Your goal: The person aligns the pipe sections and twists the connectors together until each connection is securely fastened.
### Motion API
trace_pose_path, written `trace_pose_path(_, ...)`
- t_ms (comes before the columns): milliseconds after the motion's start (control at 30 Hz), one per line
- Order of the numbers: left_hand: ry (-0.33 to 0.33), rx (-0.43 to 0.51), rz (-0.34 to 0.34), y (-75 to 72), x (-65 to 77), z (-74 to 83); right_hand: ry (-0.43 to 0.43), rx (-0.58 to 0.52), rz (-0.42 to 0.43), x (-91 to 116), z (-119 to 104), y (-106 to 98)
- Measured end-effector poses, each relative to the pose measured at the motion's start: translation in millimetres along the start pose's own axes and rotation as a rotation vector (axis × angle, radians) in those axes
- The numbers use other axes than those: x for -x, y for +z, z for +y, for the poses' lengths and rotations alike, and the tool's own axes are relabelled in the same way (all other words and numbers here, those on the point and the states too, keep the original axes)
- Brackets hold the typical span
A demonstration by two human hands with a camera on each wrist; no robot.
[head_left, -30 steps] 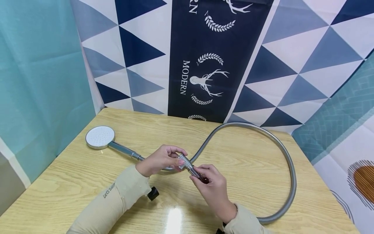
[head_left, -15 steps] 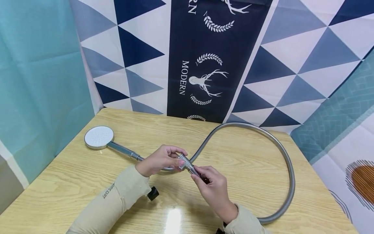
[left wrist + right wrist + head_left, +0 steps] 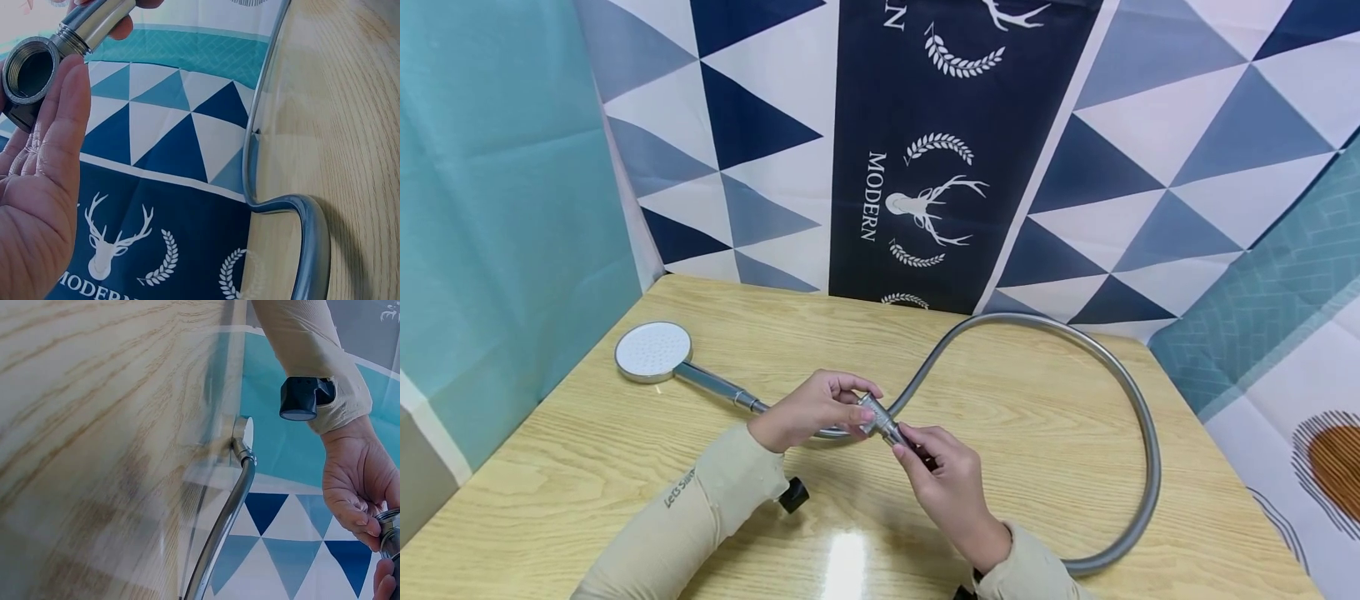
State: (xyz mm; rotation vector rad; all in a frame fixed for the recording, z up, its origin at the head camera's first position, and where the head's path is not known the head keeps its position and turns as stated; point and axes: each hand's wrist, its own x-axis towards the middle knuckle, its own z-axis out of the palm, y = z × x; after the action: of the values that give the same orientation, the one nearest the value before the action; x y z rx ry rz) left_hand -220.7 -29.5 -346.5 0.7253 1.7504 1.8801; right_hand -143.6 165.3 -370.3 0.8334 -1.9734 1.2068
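Observation:
My left hand (image 3: 823, 408) pinches a small metal tee fitting (image 3: 872, 410) between thumb and fingers. In the left wrist view the fitting's threaded round opening (image 3: 9, 74) faces the camera. A shiny metal cylinder (image 3: 97, 22) joins the fitting at a threaded neck, with some thread showing. My right hand (image 3: 951, 483) grips this cylinder, its far end hidden in the fingers. Behind the hands a grey shower hose (image 3: 1150, 433) runs in a wide loop, passing out of sight by the right sleeve. At its left end a hand shower (image 3: 653, 350) lies with its white face up.
The wooden table (image 3: 760, 533) reaches back to a patterned cloth (image 3: 767, 167) with triangles and a deer print. A teal cloth (image 3: 512, 208) hangs at the left. Black wrist mounts stick out at both sleeves, the left mount (image 3: 793, 496) low over the table.
My right thumb and fingers have shifted slightly on the metal cylinder. The left hand keeps its hold on the fitting, and the hose and hand shower stay in place.

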Motion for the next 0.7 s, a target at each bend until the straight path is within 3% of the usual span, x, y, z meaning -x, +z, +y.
trace_pose_path(467,0.008,0.014,-0.021,-1.3,-0.6,-0.3,0.014,0.081,-0.056,-1.9,-0.4,-2.4)
trace_pose_path(700,0.007,0.011,-0.036,-2.7,-1.8,-1.2,0.215,0.012,-0.044,0.3,-1.6,-1.0)
